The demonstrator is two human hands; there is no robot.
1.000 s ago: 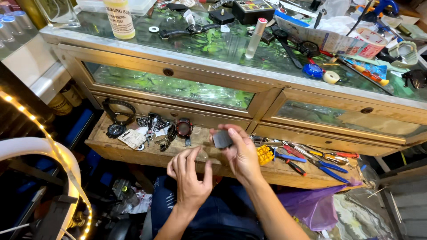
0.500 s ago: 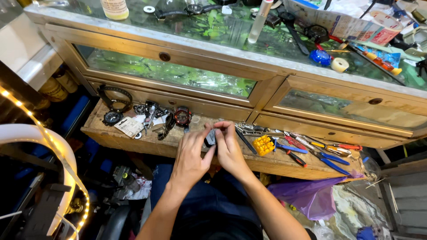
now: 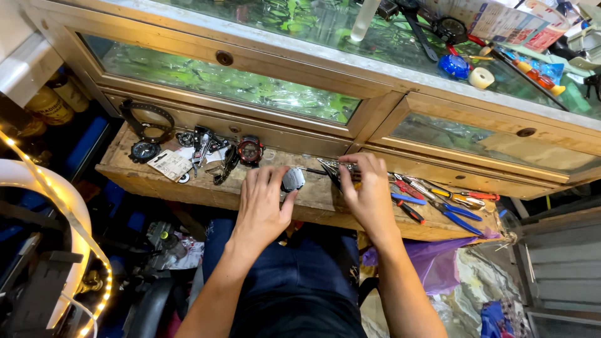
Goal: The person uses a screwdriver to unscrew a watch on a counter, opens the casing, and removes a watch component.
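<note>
My left hand (image 3: 263, 205) rests on the wooden pull-out board (image 3: 156, 183) and pinches a small round grey watch case (image 3: 292, 179) between thumb and forefinger. My right hand (image 3: 370, 191) lies just to its right. Its fingertips are curled over a pile of thin metal hand tools (image 3: 338, 168) at the back of the board. Dark pointed tips stick out under its thumb, and I cannot tell whether the hand grips one. The two hands are a short gap apart.
Red- and blue-handled pliers (image 3: 438, 201) lie right of my right hand. A black strap watch (image 3: 147, 128), a red-faced watch (image 3: 250, 150) and small parts sit at the board's left. The glass-fronted counter (image 3: 375, 87) rises behind. A ring light (image 3: 53, 206) stands at my left.
The grey case was in my right hand, then between both hands; now my left hand holds it alone. My right hand has moved right onto the tool pile.
</note>
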